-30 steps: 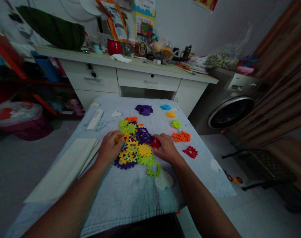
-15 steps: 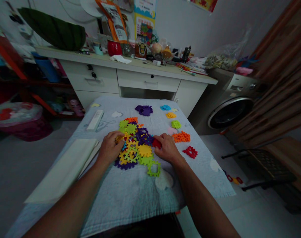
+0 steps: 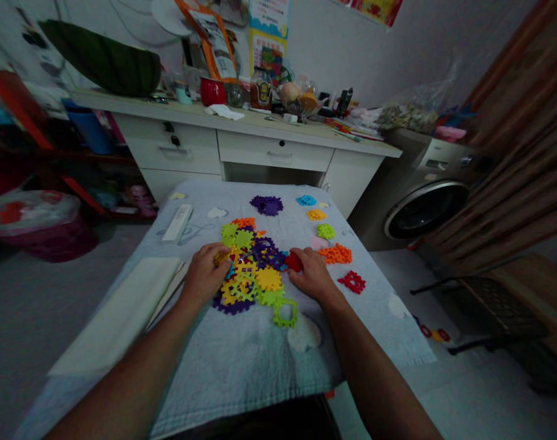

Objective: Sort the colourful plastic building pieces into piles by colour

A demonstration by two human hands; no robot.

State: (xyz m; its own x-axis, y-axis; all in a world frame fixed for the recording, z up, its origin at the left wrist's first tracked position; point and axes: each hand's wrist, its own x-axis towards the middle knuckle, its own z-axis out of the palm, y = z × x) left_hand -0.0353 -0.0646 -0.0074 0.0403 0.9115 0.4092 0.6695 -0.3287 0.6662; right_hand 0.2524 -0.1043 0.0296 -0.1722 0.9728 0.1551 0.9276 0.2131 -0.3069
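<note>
I have the left hand [image 3: 205, 270] pinching a yellow piece [image 3: 220, 258] left of the toy pile [image 3: 268, 279], the right hand [image 3: 312, 272] grasping a red piece [image 3: 293, 262] right of it

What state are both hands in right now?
Left hand: partly closed, holding a yellow piece.
Right hand: partly closed, holding a red piece.

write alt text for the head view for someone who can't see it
A person's left hand touches a yellow piece and their right hand a red piece, at either side of a mixed pile of colourful gear-shaped pieces on a cloth-covered table. Smaller single-colour clusters lie beyond and right of it. A washing machine and white desk stand behind.
</note>
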